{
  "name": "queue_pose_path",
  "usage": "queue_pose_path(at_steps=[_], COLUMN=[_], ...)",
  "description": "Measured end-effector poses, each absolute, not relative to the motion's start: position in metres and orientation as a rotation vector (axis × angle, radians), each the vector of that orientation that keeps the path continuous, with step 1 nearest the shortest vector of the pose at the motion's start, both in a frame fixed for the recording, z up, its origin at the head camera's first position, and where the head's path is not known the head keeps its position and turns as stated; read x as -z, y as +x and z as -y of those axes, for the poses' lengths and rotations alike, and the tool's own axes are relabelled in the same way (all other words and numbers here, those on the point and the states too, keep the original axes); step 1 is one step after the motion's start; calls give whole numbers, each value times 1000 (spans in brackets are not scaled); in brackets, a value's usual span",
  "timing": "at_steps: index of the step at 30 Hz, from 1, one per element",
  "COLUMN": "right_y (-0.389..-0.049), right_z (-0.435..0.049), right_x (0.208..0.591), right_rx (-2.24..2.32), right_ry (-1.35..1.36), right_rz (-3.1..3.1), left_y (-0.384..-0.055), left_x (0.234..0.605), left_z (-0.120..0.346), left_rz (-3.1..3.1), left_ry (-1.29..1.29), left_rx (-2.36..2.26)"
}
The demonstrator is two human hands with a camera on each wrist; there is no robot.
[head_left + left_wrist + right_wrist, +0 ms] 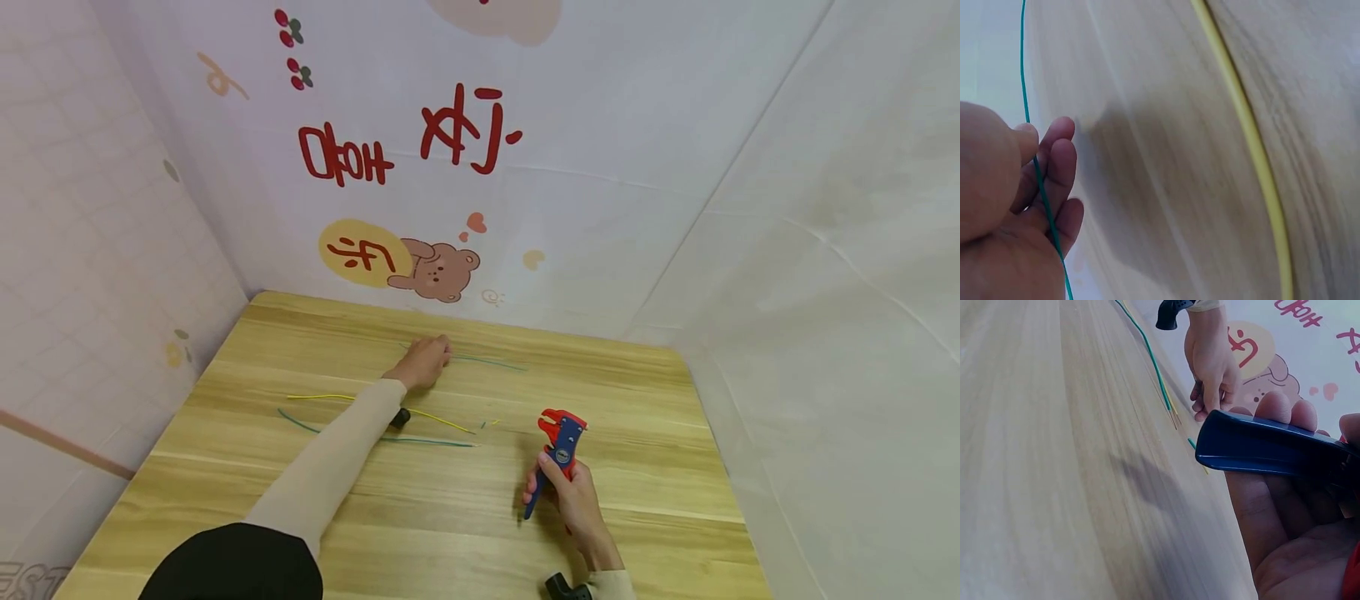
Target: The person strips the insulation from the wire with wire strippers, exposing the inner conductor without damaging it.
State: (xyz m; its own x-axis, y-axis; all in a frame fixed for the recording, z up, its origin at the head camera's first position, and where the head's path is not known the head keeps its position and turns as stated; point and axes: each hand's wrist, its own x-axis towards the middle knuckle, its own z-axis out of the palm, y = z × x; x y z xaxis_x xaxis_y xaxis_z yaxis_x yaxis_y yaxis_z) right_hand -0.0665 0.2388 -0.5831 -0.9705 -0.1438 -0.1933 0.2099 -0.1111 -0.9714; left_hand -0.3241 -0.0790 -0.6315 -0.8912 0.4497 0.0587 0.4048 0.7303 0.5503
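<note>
Near the back of the table, my left hand [424, 362] pinches a thin green wire [1023, 62] between thumb and fingers. The wire runs out on both sides of the hand. My right hand [577, 496] grips a wire stripper [564, 442] with blue and red parts, its head pointing up and away. In the right wrist view, a blue handle [1260, 447] lies across the fingers. Under the left forearm lie a yellow wire [442, 421] and a second green wire [431, 442]. Bare copper strands [1177, 422] show at their ends.
Two tiny offcuts, one green [483, 425] and one yellow [496, 422], lie between the wires and the stripper. The wooden table [420, 533] meets a printed white wall sheet [600, 167] at the back, with more sheeting at both sides.
</note>
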Motion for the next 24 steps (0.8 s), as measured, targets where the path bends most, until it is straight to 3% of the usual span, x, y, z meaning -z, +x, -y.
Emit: queue_pose_path(at_steps=[3,8,15,24], right_y=[-67,-67,-69,-70], right_z=[-239,-238,-239,-239], right_x=[582,580,578,576], right_rx=[2174,2172,2177,2176], right_ry=[74,67,57,53], right_rz=[-1920,-1914,-1911,-1916], left_y=[-335,-324,-275,-256], left_x=[652,642,567,547], left_z=[84,91,87,94], left_rz=[-2824,-2753,-2698,-2803], left_ry=[783,833,730,784], left_rx=[-969,-1122,-1236,-1254])
